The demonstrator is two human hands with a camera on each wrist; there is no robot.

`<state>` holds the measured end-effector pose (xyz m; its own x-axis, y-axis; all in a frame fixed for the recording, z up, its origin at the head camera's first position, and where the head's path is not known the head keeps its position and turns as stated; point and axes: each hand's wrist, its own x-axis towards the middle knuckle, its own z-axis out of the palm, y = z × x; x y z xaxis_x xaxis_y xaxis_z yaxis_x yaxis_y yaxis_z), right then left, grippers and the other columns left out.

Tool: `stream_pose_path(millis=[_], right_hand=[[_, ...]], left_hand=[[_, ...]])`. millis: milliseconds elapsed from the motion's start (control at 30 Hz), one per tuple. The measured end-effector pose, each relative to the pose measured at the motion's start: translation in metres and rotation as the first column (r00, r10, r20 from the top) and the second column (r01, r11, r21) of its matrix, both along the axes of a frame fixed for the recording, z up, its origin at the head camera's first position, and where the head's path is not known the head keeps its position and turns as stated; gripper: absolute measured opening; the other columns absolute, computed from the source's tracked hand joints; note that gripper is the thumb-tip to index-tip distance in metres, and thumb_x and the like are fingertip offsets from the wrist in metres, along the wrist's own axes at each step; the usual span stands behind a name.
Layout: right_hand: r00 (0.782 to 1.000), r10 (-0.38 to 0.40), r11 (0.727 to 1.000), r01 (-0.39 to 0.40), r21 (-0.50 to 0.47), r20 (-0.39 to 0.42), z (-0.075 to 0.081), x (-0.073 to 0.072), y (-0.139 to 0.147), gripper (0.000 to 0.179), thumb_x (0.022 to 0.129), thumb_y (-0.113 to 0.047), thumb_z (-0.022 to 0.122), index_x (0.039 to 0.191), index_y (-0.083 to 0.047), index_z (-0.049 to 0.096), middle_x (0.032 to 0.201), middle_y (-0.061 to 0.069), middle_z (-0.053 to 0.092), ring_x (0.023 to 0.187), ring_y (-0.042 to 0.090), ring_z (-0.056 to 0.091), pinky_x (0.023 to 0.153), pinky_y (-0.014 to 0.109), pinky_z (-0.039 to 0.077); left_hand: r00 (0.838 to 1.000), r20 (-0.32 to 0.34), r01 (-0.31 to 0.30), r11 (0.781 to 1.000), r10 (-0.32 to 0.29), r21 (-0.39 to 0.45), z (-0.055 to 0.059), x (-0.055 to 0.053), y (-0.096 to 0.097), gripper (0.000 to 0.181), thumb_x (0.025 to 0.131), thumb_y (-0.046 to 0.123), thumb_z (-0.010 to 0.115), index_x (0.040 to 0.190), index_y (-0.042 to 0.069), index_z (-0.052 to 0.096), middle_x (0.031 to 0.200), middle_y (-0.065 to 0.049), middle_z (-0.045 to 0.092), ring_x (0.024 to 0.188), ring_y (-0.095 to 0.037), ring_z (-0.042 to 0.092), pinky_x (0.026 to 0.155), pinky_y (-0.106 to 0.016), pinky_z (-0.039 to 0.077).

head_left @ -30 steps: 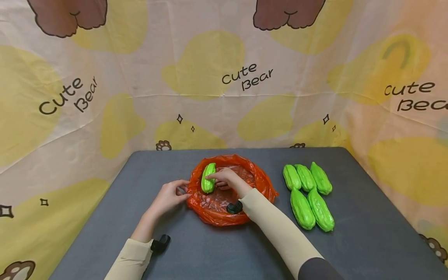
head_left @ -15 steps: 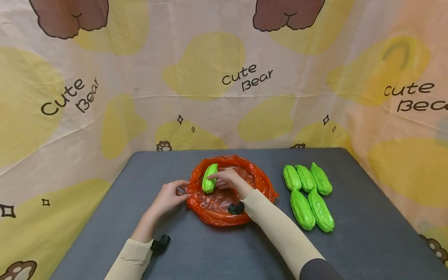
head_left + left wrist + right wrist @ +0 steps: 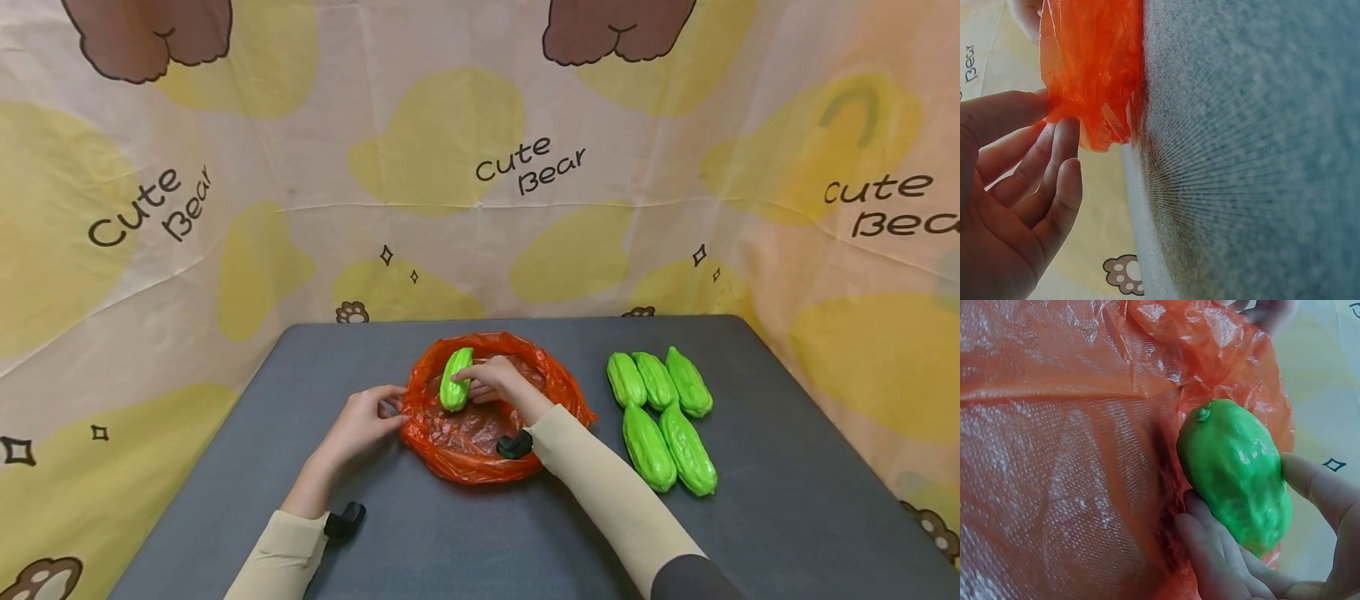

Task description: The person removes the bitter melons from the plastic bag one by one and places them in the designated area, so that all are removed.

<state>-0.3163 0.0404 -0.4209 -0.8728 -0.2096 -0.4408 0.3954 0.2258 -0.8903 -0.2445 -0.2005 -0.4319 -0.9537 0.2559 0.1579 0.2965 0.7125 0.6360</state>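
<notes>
A red plastic bag [image 3: 480, 473] stands on the table with its mouth spread wide and its rim rolled. My left hand [image 3: 369, 423] pinches the bag's left rim between thumb and fingers, as the left wrist view shows. Over the bag's opening, toward its left side, my right hand [image 3: 498, 380] holds a bright green, bumpy bitter melon [image 3: 1235, 475]. In the right wrist view the thumb lies on one side of the melon and the fingers on the other. The melon appears above the bag's floor; whether it touches the plastic I cannot tell.
Several more bitter melons [image 3: 660, 421] lie grouped in two rows on the right of the grey table [image 3: 465, 542]. A printed cloth [image 3: 480, 250] hangs behind and along both sides of it. Dark wrist cameras [image 3: 345, 522] sit at both cuffs.
My right hand has shifted slightly right and away from me, carrying the bitter melon with it. The left hand and the bag stay in place.
</notes>
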Motion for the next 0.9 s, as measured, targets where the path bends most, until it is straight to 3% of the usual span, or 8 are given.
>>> stream_pose_path(millis=[400, 900], right_hand=[[0.999, 0.021, 0.999, -0.022, -0.037, -0.031, 0.016, 0.007, 0.009, 0.042, 0.077, -0.025, 0.078, 0.107, 0.002, 0.065, 0.098, 0.019, 0.071, 0.077, 0.022, 0.071, 0.088, 0.044, 0.051], [0.994, 0.065, 0.997, -0.067, -0.023, -0.083, 0.037, 0.020, 0.019, 0.038, 0.077, -0.027, 0.077, 0.104, -0.001, 0.069, 0.096, 0.016, 0.072, 0.079, 0.022, 0.072, 0.090, 0.047, 0.049]], left_hand=[[1.000, 0.005, 0.002, 1.000, -0.002, 0.007, 0.000, 0.002, 0.001, 0.039, 0.081, 0.014, 0.073, 0.118, 0.006, 0.064, 0.091, -0.003, 0.067, 0.073, -0.010, 0.061, 0.063, -0.025, 0.049], [1.000, 0.000, -0.004, 1.000, 0.004, 0.006, -0.001, 0.001, 0.002, 0.039, 0.081, 0.014, 0.073, 0.117, 0.006, 0.065, 0.091, -0.004, 0.067, 0.073, -0.010, 0.062, 0.063, -0.026, 0.050]])
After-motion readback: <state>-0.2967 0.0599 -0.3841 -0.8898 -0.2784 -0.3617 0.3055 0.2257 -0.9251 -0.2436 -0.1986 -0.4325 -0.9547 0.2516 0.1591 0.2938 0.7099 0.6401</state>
